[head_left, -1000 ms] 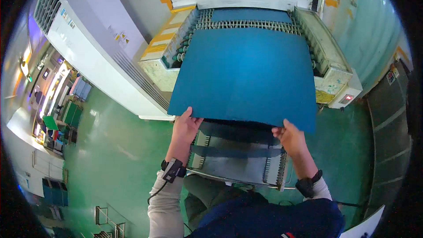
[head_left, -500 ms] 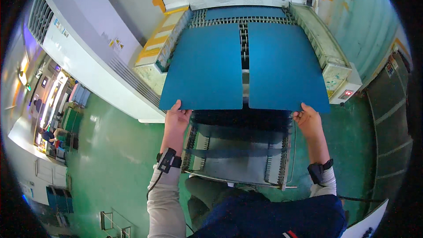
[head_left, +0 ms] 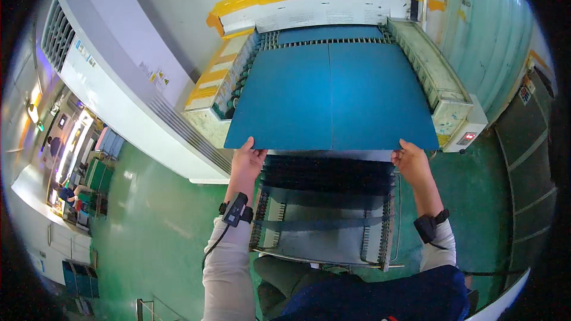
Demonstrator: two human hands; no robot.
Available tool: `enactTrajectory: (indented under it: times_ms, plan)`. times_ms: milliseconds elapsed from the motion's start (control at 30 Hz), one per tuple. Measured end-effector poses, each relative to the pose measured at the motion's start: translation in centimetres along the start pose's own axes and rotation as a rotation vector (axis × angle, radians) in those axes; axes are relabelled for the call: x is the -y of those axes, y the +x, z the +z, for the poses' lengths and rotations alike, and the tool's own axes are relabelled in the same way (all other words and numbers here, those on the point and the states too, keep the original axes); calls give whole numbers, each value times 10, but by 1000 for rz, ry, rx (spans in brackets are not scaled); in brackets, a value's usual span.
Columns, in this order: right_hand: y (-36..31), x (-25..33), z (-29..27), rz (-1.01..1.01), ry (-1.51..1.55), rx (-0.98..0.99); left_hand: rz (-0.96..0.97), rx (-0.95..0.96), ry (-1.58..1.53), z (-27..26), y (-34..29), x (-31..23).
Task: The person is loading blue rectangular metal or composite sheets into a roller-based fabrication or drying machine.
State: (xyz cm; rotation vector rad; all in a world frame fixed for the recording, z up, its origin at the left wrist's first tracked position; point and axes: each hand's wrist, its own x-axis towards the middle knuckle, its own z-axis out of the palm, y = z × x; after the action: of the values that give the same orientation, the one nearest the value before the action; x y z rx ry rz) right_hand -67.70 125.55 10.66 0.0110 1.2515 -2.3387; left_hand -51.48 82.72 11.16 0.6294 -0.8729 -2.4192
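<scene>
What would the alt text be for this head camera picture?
Seen from above, a person's left hand and right hand hold the near edges of two blue sheets lying side by side on a roller machine, above a green floor.

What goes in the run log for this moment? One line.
left hand: grips left blue sheet | right hand: grips right blue sheet | sheets side by side on conveyor machine

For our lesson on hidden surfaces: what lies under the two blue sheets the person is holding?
Beneath the blue sheets a slatted machine bed shows at the far and side edges; its middle is covered. The left hand and right hand grip the near edge.
</scene>
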Motion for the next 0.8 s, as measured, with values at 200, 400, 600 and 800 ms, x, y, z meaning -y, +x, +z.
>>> enactTrajectory:
  times_ms: [200,400,600,800]
  plan:
    - [16,2,-5,8,6,22,-10,61,12,0,5,-1]
    - [23,7,-7,17,-10,15,5,83,32,11,6,-2]
    - [30,7,-9,36,2,58,-9,37,29,8,14,0]
    - [38,8,-11,52,5,59,4,30,36,11,17,0]
